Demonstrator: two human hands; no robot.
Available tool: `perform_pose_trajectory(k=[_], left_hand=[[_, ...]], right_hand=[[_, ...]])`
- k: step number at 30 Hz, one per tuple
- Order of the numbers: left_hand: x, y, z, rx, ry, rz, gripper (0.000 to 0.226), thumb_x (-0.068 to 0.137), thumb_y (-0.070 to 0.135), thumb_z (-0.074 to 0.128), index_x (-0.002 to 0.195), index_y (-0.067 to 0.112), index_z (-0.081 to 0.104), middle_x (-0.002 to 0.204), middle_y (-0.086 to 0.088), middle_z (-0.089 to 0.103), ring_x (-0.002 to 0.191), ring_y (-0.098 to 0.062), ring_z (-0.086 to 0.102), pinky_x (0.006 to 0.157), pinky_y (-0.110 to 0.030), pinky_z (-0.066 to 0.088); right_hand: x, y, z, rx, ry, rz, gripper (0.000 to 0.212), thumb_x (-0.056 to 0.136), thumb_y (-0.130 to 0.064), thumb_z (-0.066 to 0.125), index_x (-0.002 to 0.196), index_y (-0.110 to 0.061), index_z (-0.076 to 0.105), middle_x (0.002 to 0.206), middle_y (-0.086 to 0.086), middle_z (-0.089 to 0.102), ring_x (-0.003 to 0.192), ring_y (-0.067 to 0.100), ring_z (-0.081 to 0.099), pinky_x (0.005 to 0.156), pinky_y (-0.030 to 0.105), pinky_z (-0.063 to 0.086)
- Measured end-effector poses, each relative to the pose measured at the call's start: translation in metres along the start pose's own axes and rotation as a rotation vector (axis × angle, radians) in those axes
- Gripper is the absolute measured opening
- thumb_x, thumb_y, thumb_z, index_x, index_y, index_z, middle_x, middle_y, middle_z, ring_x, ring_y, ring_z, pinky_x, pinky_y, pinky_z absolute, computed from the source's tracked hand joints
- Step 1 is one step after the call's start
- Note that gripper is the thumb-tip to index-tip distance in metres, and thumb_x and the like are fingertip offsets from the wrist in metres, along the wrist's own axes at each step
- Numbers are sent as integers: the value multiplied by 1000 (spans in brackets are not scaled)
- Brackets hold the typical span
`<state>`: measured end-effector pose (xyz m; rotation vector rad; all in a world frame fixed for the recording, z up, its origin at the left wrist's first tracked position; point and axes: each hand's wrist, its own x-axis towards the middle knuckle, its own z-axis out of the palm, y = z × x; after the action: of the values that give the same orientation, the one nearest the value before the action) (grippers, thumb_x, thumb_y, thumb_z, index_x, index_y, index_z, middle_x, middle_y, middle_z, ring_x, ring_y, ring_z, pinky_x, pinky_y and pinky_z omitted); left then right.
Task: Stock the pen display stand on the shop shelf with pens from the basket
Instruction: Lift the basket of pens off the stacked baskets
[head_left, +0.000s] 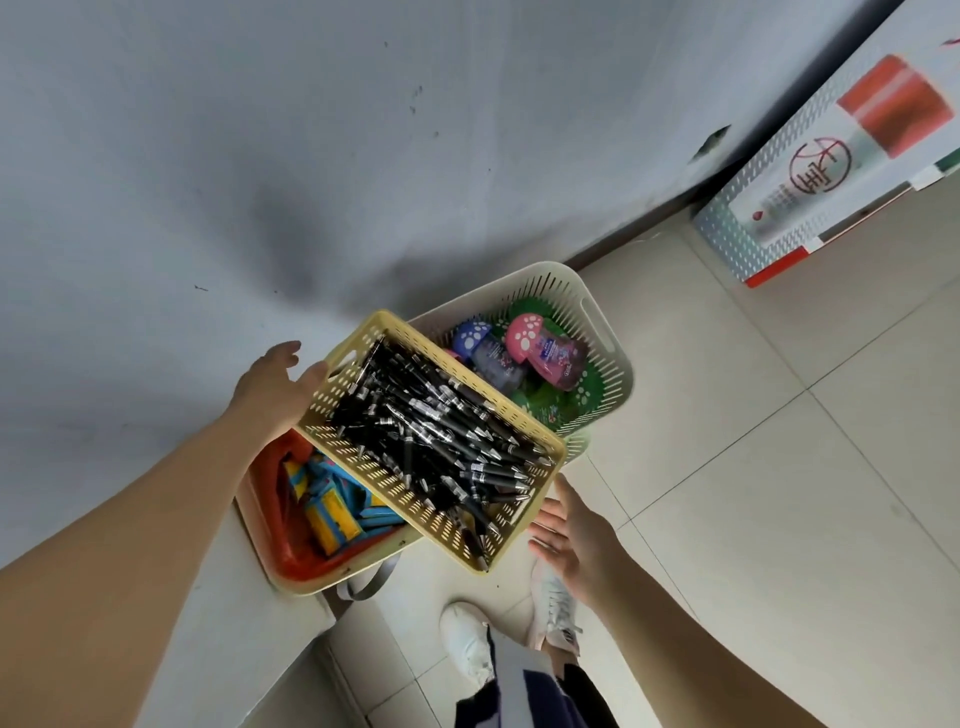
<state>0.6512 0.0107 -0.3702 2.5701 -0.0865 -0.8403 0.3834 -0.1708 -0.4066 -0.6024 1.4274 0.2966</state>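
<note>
1. The basket, yellow and perforated, is sitting in the middle of the frame, tilted diagonally from upper left to lower right.
2. Black pens are lying heaped inside it, filling most of its floor.
3. The left hand is reaching to the basket's upper-left end; its fingers are lying loosely straight, gripping nothing, with the thumb touching the end wall by the handle slot.
4. The right hand is hovering just beside the lower-right end with fingers spread straight; I cannot tell whether it is touching.
5. A cream bin is showing behind the basket, holding pink and blue mushroom-shaped items.
6. An orange bin with bright packs is peeking out at the lower left of the basket.
7. White shoes are standing on the tiled floor at the bottom.
</note>
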Motion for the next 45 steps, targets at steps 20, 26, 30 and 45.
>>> perform_pose_trajectory(k=[20, 26, 30, 45], left_hand=[[25, 17, 20, -259, -93, -163, 29, 92, 19, 52, 115, 2, 60, 112, -16, 55, 97, -27, 46, 83, -36, 35], [14, 17, 9, -365, -102, -260, 14, 79, 18, 64, 90, 10, 64, 100, -14, 66, 106, -38, 57, 98, -51, 42], [-4, 32, -1, -456, -118, -290, 17, 76, 20, 67, 87, 8, 67, 85, -11, 67, 94, -36, 62, 91, -44, 47], [-104, 102, -67, -659, -252, -93, 21, 87, 16, 58, 98, 2, 69, 104, -14, 67, 90, -25, 57, 84, -33, 41]], right_hand=[[8, 2, 14, 154, -36, 17, 42, 93, -46, 50, 100, -7, 63, 104, 10, 68, 101, 21, 62, 89, 37, 43], [2, -8, 8, 134, -34, 14, 45, 91, -47, 51, 106, -7, 63, 105, 9, 67, 98, 20, 60, 91, 37, 41], [-13, -20, -1, 129, -31, -10, 46, 91, -48, 52, 107, -6, 62, 99, 9, 66, 94, 19, 59, 89, 37, 41], [-133, -103, -48, 134, -116, -191, 63, 89, -46, 56, 129, 1, 46, 116, 12, 54, 111, 25, 47, 97, 37, 36]])
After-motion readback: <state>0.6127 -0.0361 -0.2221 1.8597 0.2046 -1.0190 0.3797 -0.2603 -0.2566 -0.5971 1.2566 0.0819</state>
